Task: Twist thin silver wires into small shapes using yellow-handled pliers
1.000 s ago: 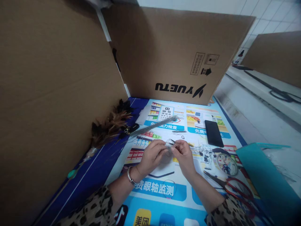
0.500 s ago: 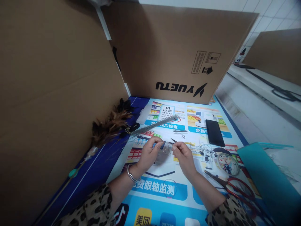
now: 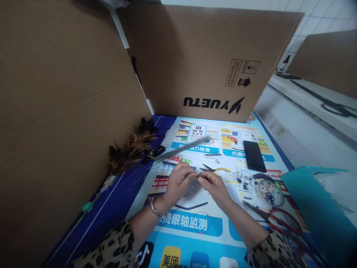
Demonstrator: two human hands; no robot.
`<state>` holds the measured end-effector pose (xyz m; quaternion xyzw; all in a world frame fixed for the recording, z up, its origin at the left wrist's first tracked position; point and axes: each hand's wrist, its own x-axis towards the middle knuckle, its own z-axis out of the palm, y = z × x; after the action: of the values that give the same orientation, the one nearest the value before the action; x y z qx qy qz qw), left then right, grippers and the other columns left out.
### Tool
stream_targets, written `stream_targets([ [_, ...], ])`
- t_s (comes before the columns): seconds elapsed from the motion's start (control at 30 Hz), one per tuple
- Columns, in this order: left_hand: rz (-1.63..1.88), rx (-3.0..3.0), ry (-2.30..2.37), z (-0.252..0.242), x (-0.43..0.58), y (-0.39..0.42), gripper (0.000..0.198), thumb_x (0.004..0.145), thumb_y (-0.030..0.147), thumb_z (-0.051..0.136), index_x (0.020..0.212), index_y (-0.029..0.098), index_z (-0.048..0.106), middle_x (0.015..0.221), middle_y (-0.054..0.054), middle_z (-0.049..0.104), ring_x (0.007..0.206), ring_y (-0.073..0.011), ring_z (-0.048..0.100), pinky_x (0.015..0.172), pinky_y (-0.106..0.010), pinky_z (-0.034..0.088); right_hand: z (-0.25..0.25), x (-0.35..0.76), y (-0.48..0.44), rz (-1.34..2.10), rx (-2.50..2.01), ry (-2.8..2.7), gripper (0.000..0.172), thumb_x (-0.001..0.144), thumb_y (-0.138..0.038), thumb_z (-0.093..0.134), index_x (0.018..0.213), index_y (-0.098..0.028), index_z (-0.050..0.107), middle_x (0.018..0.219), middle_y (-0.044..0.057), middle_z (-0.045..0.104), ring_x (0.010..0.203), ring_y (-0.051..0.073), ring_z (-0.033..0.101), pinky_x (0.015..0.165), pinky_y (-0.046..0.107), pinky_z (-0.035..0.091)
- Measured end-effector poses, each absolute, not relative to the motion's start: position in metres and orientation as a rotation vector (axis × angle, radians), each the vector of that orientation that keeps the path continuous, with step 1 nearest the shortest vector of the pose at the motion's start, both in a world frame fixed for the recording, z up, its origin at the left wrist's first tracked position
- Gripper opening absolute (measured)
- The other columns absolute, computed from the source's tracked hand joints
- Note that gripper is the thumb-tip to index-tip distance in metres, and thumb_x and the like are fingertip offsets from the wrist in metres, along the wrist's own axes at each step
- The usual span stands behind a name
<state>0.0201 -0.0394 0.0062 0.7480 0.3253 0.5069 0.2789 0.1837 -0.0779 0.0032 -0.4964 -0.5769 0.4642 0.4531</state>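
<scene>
My left hand [image 3: 178, 182] and my right hand [image 3: 212, 186] meet above a printed poster mat [image 3: 195, 223], fingertips pinched together. Between them is a small clear plastic bag [image 3: 193, 185] with something tiny inside that I cannot make out. The left hand grips the bag; the right hand pinches at its top edge. A silver bracelet [image 3: 154, 208] circles my left wrist. Just beyond the hands lie small pliers with yellow handles [image 3: 216, 169] on the mat.
A bundle of thin metal wires [image 3: 184, 147] and a brown feather duster [image 3: 131, 149] lie at the left. A black phone [image 3: 253, 155], red-handled scissors [image 3: 276, 217], a tape roll [image 3: 270, 192] and a teal bag [image 3: 318, 212] sit at the right. Cardboard walls [image 3: 200, 59] close in the back and left.
The hands drew apart half a second ago, then came together again on the small bag. The pliers now show beyond the fingers.
</scene>
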Motion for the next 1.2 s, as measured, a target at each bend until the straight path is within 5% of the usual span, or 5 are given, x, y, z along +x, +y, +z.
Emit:
stream_targets([
  [0.37,1.244,2.146,0.767,-0.0008,0.0233,-0.0393,0.012,0.084,0.012,0.052,0.091,0.018,0.060,0.088,-0.006,0.056,0.087,-0.0173,0.052,0.077,-0.033,0.045,0.0096,0.1848,-0.0813,0.693,-1.275,-1.495,0.009,0.080,-0.021,0.056,0.072,-0.019,0.058,0.067,-0.001,0.048,0.066,0.013,0.045,0.063,0.025,0.037],
  [1.2,1.319,2.173,0.843,0.0011,0.0218,-0.0417,0.007,0.082,0.013,0.055,0.086,0.017,0.058,0.085,-0.005,0.056,0.086,-0.0175,0.053,0.078,-0.033,0.045,0.0029,0.1873,-0.0811,0.455,-1.239,-1.595,0.006,0.083,-0.023,0.055,0.084,-0.021,0.060,0.076,0.003,0.053,0.068,0.014,0.051,0.062,0.027,0.043],
])
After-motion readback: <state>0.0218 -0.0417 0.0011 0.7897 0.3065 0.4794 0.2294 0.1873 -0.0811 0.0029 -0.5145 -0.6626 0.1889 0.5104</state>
